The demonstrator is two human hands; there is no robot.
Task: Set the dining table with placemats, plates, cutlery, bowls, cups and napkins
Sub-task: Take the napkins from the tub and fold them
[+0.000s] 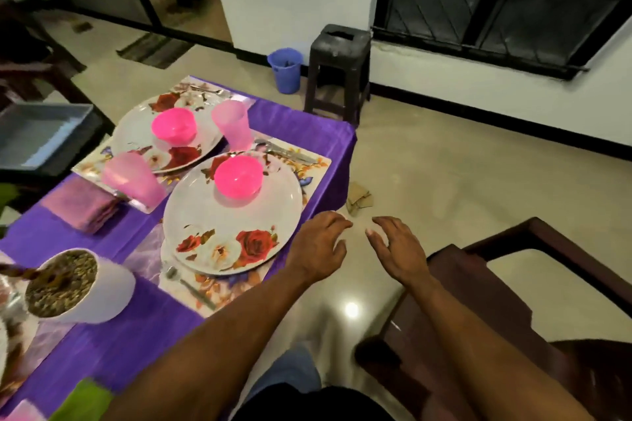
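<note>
Both hands empty, fingers loosely spread: left hand [319, 243] over the right edge of the worktop [301, 123], beside the near plate; right hand [393, 249] past that edge, above the floor, grasping nothing.

Near setting, by the worktop's right edge: floral placemat [307, 167]; rose-patterned near plate [232, 215] on it; pink bowl [238, 177] on the plate's far side; cutlery [287, 152] on the mat's far end; one spoon [191, 287] on its near end. Pink cup [232, 125] stands at the far end, between the two settings.

Far setting, toward the far right corner: far placemat [191, 84], far plate [143, 133], second pink bowl [173, 125], far cutlery [208, 90], second cup [131, 178] at the mat's near left corner.

Napkins: folded pink stack [83, 210] on the purple cloth, left of the settings, apparently not yet distributed.

Status, by judgement: two places nearly complete; napkin placement outstanding. Another setting is partly visible at the left edge of the view, its state unclear.

Other items: white pot [99, 287] of gravel on the worktop; grey tray [37, 133] off the left side; dark wooden chair [513, 301], black stool [338, 68], blue bin [285, 70] on the floor.
</note>
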